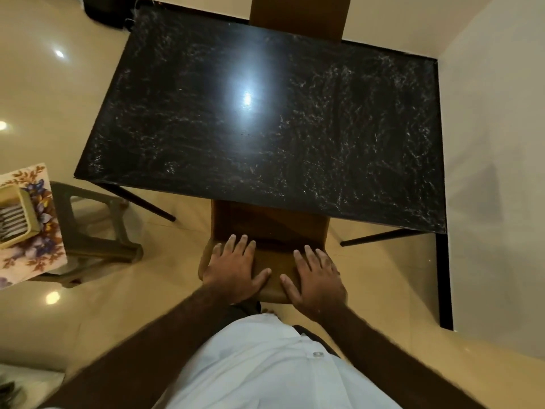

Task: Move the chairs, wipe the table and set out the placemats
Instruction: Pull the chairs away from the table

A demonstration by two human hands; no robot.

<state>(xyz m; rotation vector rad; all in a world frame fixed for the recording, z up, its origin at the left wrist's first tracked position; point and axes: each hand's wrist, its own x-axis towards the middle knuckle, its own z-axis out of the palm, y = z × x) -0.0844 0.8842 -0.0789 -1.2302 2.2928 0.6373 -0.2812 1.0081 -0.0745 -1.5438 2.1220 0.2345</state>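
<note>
A black marble-patterned table (265,119) fills the middle of the view, its top bare. A brown chair (274,228) stands at the near side, its seat tucked partly under the table edge. My left hand (233,270) and my right hand (317,278) both lie flat on top of the chair's backrest, fingers straight and pointing toward the table. A second brown chair (298,16) stands at the far side, only its backrest showing above the tabletop.
A grey plastic stool (97,228) stands on the floor at the left. Beside it a floral cloth (32,225) carries a cream rack (17,216). A white wall (495,172) runs close along the table's right side. The floor is glossy beige tile.
</note>
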